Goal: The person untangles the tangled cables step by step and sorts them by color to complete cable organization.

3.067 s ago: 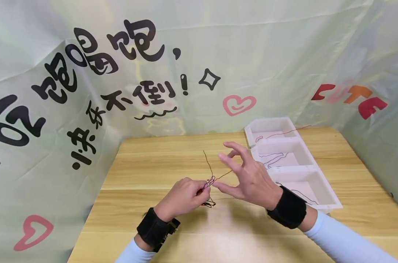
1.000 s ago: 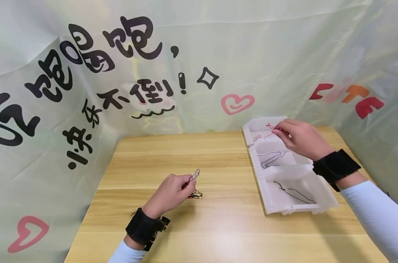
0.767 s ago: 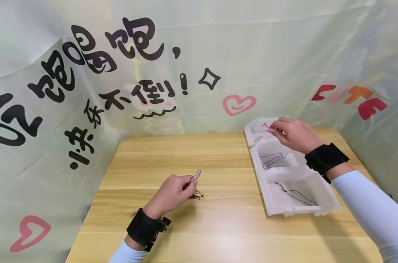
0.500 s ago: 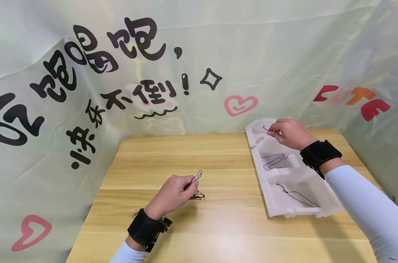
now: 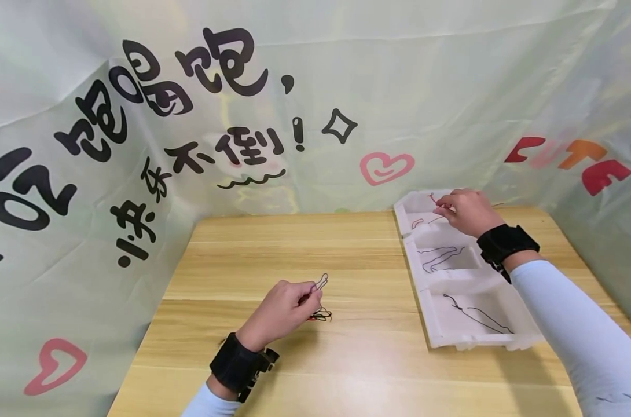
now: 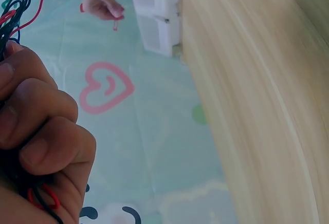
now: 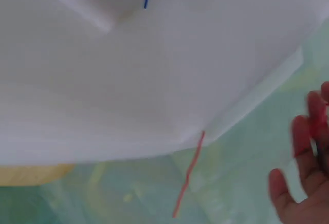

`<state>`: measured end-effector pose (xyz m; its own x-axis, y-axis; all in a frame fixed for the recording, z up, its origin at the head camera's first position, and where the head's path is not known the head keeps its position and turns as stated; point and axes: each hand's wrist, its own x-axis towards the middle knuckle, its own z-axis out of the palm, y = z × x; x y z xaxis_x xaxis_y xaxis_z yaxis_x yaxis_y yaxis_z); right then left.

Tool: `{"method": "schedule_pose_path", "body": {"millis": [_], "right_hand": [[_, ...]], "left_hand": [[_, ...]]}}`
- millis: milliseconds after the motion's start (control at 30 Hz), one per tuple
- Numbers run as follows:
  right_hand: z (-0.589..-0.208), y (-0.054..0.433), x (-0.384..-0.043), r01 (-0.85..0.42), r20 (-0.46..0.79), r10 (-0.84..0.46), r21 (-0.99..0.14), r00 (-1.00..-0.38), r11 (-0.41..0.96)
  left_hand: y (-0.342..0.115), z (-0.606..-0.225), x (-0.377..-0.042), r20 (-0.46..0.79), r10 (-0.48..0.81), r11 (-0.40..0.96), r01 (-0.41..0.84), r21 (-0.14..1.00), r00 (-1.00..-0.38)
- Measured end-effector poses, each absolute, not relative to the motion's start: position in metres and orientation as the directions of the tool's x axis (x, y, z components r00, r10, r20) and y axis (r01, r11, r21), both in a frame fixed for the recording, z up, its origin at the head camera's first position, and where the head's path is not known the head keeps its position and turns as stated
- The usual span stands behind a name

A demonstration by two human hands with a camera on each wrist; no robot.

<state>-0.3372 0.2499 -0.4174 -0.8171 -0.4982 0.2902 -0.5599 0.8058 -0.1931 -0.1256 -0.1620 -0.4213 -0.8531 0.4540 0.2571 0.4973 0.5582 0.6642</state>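
My left hand (image 5: 284,310) grips a bundle of thin wires (image 5: 322,282) above the table, a thin loop sticking out over the thumb. In the left wrist view its curled fingers (image 6: 56,111) close round black and red wires (image 6: 18,13). Out at the far right, my right hand (image 5: 470,212) pinches a red wire (image 5: 432,200) over the far compartment of a white tray (image 5: 421,301). The right wrist view shows only part of this hand (image 7: 308,178), blurred, with red between the fingers.
A red wire (image 5: 417,223) lies in the far compartment, blue wires (image 5: 437,258) in the middle one, black wires (image 5: 477,315) in the near one. Another red wire (image 7: 188,175) pokes past the tray's edge. Printed cloth (image 5: 315,69) hangs behind the wooden table (image 5: 274,249).
Three seconds ago my right hand was beside the left at the bundle; now it is over the far compartment with a red wire. The left hand still holds its bundle, little moved.
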Motion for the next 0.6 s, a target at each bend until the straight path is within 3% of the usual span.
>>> {"method": "schedule_pose_path", "body": {"millis": [200, 500, 600], "right_hand": [[-0.418, 0.251, -0.335, -0.463, 0.187, -0.431, -0.189, -0.883, 0.866], [-0.408, 0.232, -0.317, -0.554, 0.279, -0.487, -0.275, -0.828, 0.786], [-0.405, 0.22, -0.309, -0.619, 0.336, -0.528, -0.292, -0.78, 0.729]], "left_hand": [[-0.159, -0.421, -0.126, 0.26, 0.461, 0.551, 0.503, 0.666, -0.849], [-0.157, -0.419, -0.126, 0.243, 0.465, 0.548, 0.493, 0.676, -0.851], [-0.156, -0.419, -0.126, 0.234, 0.465, 0.55, 0.486, 0.679, -0.854]]}}
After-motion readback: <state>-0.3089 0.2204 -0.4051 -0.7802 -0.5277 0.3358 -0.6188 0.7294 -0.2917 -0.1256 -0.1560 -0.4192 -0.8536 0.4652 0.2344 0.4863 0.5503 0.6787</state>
